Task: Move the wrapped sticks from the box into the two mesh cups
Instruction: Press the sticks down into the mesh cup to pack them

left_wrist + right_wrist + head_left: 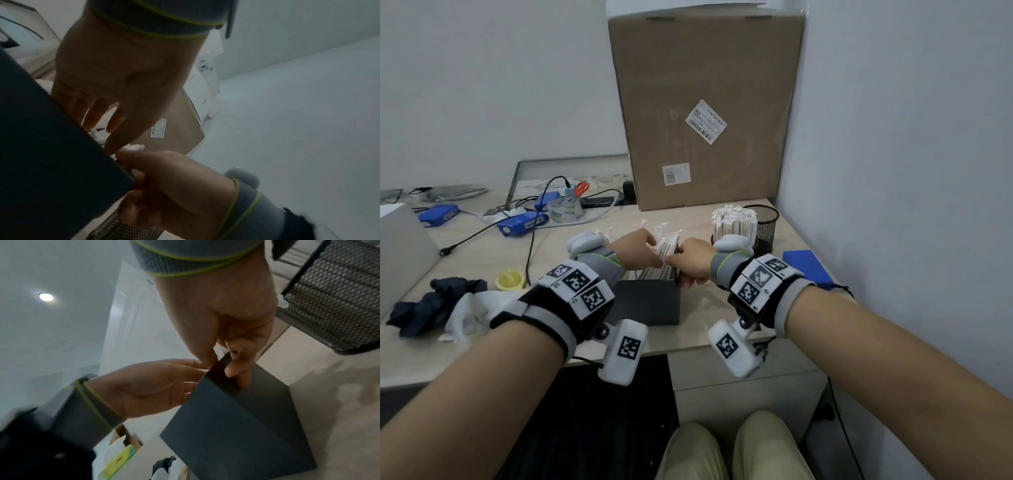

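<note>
A dark box (pixel 650 301) stands near the desk's front edge with wrapped sticks (pixel 650 273) packed inside. My left hand (pixel 637 250) reaches into it from the left and holds a tilted bunch of wrapped sticks (pixel 666 245) that rises above the rim. In the left wrist view its fingers (pixel 92 116) point down behind the box wall (pixel 51 162). My right hand (pixel 691 265) pinches the box's right corner (pixel 224 368), thumb inside and fingers outside. Behind it, one mesh cup (pixel 765 219) stands beside a second one filled with sticks (pixel 734 222), which my wrist partly hides.
A tall cardboard carton (pixel 705 113) stands at the back against the right wall. A blue pad (pixel 808 269) lies right of the cups. To the left are blue battery packs (pixel 520 222), cables, a tape roll (pixel 565 210), a yellow cup (pixel 510 279) and dark cloth (pixel 434 305).
</note>
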`<control>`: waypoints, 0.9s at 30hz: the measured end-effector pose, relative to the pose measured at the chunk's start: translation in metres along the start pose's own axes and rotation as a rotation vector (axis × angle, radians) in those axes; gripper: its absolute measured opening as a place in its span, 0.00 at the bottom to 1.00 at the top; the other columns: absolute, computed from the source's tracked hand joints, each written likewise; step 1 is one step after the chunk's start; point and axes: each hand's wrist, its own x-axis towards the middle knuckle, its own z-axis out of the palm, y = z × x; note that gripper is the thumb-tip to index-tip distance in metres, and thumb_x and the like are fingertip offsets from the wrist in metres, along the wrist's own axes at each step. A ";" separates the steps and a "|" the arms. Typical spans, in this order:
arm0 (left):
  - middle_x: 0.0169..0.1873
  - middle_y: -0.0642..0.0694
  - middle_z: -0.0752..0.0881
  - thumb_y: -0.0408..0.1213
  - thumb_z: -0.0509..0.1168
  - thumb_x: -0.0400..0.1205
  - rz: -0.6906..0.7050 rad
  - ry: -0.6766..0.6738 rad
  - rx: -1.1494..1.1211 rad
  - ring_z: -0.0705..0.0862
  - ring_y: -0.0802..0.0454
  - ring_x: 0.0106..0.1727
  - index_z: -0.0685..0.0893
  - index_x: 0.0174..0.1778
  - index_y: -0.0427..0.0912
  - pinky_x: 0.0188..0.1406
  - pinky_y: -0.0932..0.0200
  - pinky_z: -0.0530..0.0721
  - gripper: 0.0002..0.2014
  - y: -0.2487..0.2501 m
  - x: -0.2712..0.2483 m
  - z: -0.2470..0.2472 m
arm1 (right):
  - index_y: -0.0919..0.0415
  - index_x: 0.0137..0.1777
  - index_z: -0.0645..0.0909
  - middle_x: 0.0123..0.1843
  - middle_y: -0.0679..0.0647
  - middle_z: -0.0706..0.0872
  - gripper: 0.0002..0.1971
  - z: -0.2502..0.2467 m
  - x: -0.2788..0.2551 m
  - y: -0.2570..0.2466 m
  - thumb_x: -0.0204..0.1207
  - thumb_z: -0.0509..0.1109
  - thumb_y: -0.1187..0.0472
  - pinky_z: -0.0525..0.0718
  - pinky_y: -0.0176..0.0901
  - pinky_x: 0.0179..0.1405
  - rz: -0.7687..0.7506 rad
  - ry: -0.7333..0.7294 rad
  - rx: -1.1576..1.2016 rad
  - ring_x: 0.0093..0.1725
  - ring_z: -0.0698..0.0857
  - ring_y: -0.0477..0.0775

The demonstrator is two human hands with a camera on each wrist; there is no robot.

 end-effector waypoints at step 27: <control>0.30 0.55 0.66 0.34 0.59 0.83 0.078 0.094 0.069 0.81 0.37 0.63 0.60 0.30 0.54 0.58 0.52 0.78 0.19 -0.001 0.019 0.034 | 0.72 0.70 0.62 0.56 0.73 0.84 0.19 0.022 0.001 -0.006 0.83 0.56 0.63 0.65 0.43 0.25 -0.052 0.232 0.010 0.53 0.84 0.73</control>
